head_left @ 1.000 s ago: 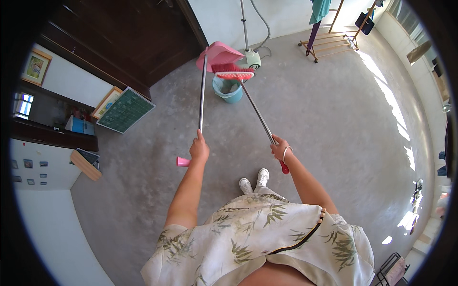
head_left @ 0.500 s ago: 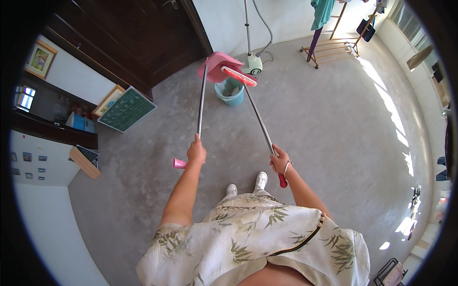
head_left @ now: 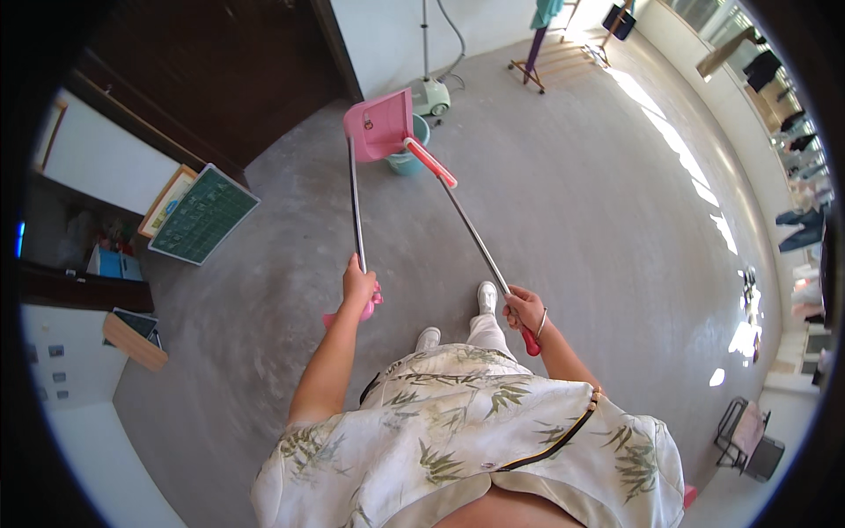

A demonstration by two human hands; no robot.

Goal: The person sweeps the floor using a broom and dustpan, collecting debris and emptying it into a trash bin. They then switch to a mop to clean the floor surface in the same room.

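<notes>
Holding a dustpan [head_left: 378, 128] in the left hand [head_left: 356, 286], broom [head_left: 431, 163] in the right hand [head_left: 525, 310], apparently tipping or carrying near the far bin [head_left: 406, 165]; next calls for steady grips.

a green chalkboard [head_left: 204, 214] leans near the dark door [head_left: 220, 79], a wood-framed picture [head_left: 165, 204] behind it; a pale green appliance [head_left: 429, 97] stands by the white wall [head_left: 497, 22], left of a wheeled wooden rack [head_left: 572, 55] bearing a teal garment [head_left: 547, 12]; sunlight patches [head_left: 673, 132] streak the grey floor [head_left: 598, 194], and clothes [head_left: 761, 70] line the right side
</notes>
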